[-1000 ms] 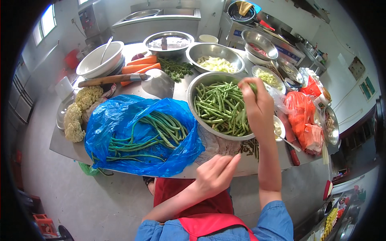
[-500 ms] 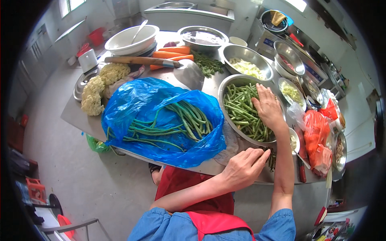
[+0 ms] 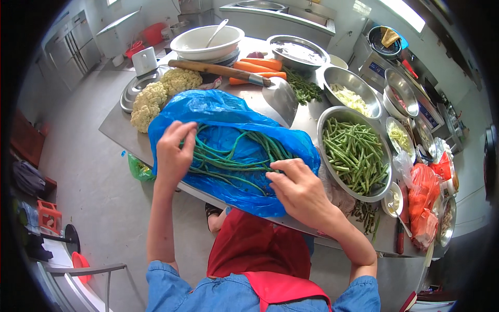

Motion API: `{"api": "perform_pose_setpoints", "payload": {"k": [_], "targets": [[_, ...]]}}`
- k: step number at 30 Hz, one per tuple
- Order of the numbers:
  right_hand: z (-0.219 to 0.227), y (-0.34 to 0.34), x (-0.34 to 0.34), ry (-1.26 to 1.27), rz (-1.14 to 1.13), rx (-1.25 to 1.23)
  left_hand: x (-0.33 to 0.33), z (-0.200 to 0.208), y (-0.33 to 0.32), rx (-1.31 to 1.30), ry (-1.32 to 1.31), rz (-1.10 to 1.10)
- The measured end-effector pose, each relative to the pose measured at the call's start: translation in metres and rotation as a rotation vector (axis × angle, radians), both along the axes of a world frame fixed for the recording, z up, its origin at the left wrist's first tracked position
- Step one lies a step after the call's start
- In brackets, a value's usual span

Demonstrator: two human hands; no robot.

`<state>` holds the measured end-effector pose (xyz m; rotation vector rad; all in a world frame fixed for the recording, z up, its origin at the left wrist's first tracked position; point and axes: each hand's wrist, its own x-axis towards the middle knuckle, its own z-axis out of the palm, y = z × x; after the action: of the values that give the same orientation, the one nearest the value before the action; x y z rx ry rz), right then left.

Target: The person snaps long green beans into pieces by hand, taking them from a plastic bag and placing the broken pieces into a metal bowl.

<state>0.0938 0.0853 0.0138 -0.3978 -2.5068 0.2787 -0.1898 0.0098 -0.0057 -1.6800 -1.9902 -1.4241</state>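
Long beans: in the head view, a loose bunch of beans [image 3: 228, 161] is lying whole in the open blue bag [image 3: 218, 106], centre of the frame.
Left hand: this hand [image 3: 174, 151] is hovering over the bag's left part, left of centre, its fingers bending toward the thumb; whether they are pinching a bean, I cannot tell.
Right hand: this hand [image 3: 299, 187] is reaching in at the bag's right edge, just right of centre, thumb and forefinger almost meeting beside the bean ends; a firm pinch is not showing clearly.
Bowl: the steel bowl [image 3: 364, 198], right of centre, is holding a large heap of short pieces [image 3: 356, 158], so much of the snapping is seemingly done.
Scraps: a small pile of scraps [image 3: 365, 216] is lying just below the bowl, lower right, apparently trimmed ends.
Left over: the bunch in the bag is waiting in full lengths, so judging by this, a fair share is needing work.
Other vegetables: carrots [image 3: 265, 66] and cauliflower [image 3: 148, 104] are lying whole, top centre and upper left.
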Motion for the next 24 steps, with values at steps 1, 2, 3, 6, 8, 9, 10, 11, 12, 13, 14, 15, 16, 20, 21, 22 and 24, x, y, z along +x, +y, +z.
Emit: {"api": "perform_pose_setpoints", "payload": {"k": [1, 2, 3, 6, 8, 9, 10, 11, 12, 13, 14, 15, 16, 20, 21, 22, 24], "targets": [[-0.008, 0.002, -0.006, -0.064, 0.003, 0.010, -0.010, -0.002, 0.007, 0.012, -0.044, -0.010], [-0.014, 0.004, -0.011, -0.125, 0.009, 0.022, -0.020, -0.001, 0.011, 0.040, -0.011, 0.007], [-0.020, 0.008, -0.013, -0.126, 0.017, 0.023, -0.033, -0.002, 0.017, 0.040, -0.013, 0.014], [-0.026, 0.019, -0.011, -0.252, -0.039, 0.204, -0.070, 0.000, 0.036, 0.128, 0.018, 0.039], [-0.024, 0.023, -0.009, -0.232, -0.035, 0.164, -0.087, 0.003, 0.053, 0.132, 0.005, 0.012], [-0.023, 0.024, -0.010, -0.205, -0.031, 0.120, -0.090, 0.004, 0.060, 0.134, 0.004, 0.013], [-0.015, 0.024, -0.012, -0.167, -0.034, 0.032, -0.088, 0.006, 0.070, 0.150, 0.062, 0.003], [-0.017, 0.027, -0.014, -0.168, -0.040, 0.035, -0.086, 0.008, 0.080, 0.167, 0.121, -0.007], [-0.021, 0.032, -0.016, -0.069, -0.080, -0.058, -0.087, 0.011, 0.089, 0.171, 0.106, -0.026], [-0.024, 0.038, -0.015, 0.029, -0.124, -0.151, -0.084, 0.015, 0.098, 0.176, 0.101, -0.036], [-0.023, 0.043, -0.015, 0.058, -0.162, -0.202, -0.082, 0.020, 0.106, 0.176, 0.076, -0.073], [-0.024, 0.048, -0.013, 0.056, -0.173, -0.198, -0.079, 0.023, 0.113, 0.175, 0.052, -0.111], [-0.027, 0.052, -0.012, 0.058, -0.219, -0.188, -0.072, 0.028, 0.117, 0.156, 0.037, -0.099], [-0.031, 0.049, -0.018, 0.145, -0.291, -0.114, -0.076, 0.009, 0.134, -0.120, -0.116, -0.254], [-0.030, 0.048, -0.021, 0.198, -0.303, -0.062, -0.078, 0.005, 0.133, -0.118, -0.111, -0.256], [-0.028, 0.050, -0.018, 0.153, -0.316, 0.093, -0.067, 0.007, 0.130, -0.282, -0.265, -0.321], [-0.014, 0.047, -0.029, 0.134, -0.377, 0.189, -0.050, 0.018, 0.111, -0.457, -0.407, -0.379]]}}
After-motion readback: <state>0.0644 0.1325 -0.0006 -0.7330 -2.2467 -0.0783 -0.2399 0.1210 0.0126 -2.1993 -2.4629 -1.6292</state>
